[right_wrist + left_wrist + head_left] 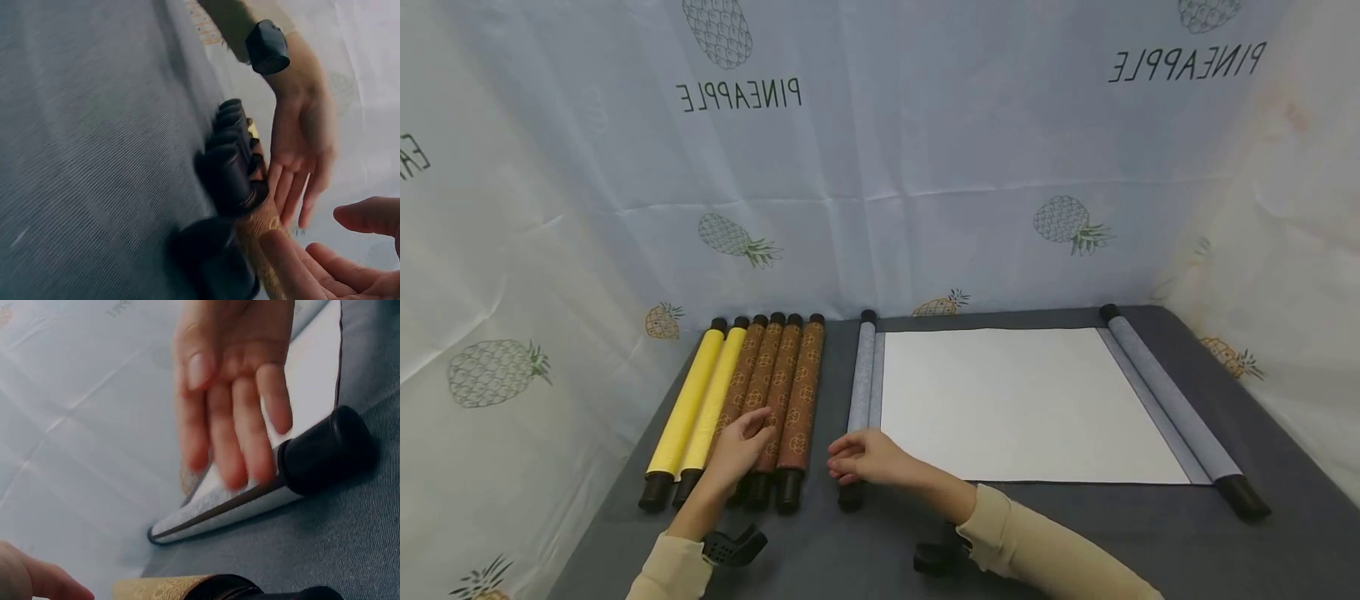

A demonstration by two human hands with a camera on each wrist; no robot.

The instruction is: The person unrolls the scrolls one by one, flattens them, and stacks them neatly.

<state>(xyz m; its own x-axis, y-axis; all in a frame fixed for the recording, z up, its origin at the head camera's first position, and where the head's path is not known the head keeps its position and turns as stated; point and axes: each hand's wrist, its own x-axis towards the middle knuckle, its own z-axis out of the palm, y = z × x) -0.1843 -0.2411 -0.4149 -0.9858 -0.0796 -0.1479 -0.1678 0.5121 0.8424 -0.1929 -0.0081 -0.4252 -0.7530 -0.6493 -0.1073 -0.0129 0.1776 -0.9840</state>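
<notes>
Two yellow rolled scrolls [696, 400] and three brown patterned ones [782, 392] lie side by side at the left of the table. My left hand [741, 442] rests open on the brown scrolls near their black end caps [231, 162]; its fingers [300, 144] are straight. A grey scroll lies unrolled, its white sheet [1015, 400] spread between a left roller [861, 367] and a right roller [1172, 400]. My right hand [861, 457] hovers at the near end of the left roller, fingers relaxed beside its black cap [325, 450]. It grips nothing.
The dark grey table top [1262, 533] is walled on three sides by a white pineapple-print cloth [880, 167]. The right roller's black end [1243, 496] lies near the table's right side.
</notes>
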